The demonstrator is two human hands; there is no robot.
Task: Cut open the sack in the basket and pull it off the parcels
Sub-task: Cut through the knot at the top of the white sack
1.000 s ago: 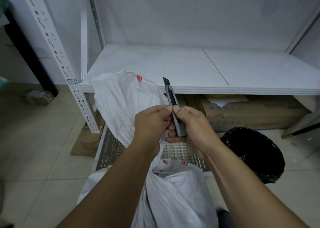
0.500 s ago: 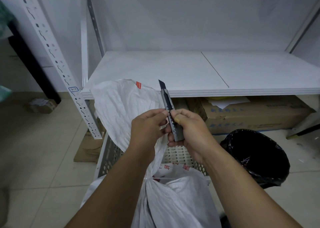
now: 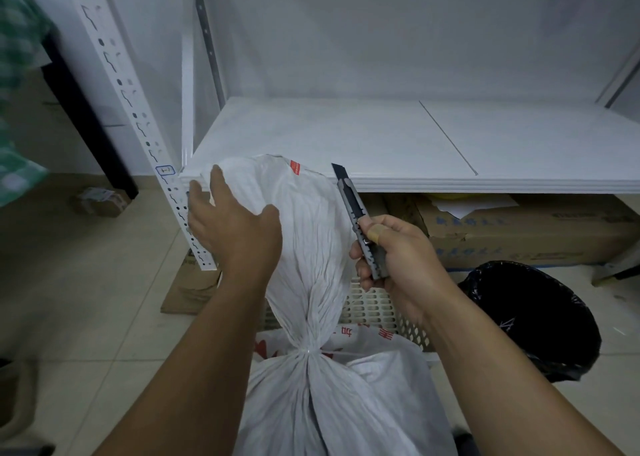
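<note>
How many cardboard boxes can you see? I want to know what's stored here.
3: a long box under the shelf, a flattened box by the shelf post, a small box on the floor at left. More may be hidden.

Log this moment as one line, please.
stage: pre-cut | left hand: open on white woven sack top | right hand: grey utility knife, blade out | tie: uncut

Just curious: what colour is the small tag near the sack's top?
Red, on the white sack; the tag shows in the head view.
</note>
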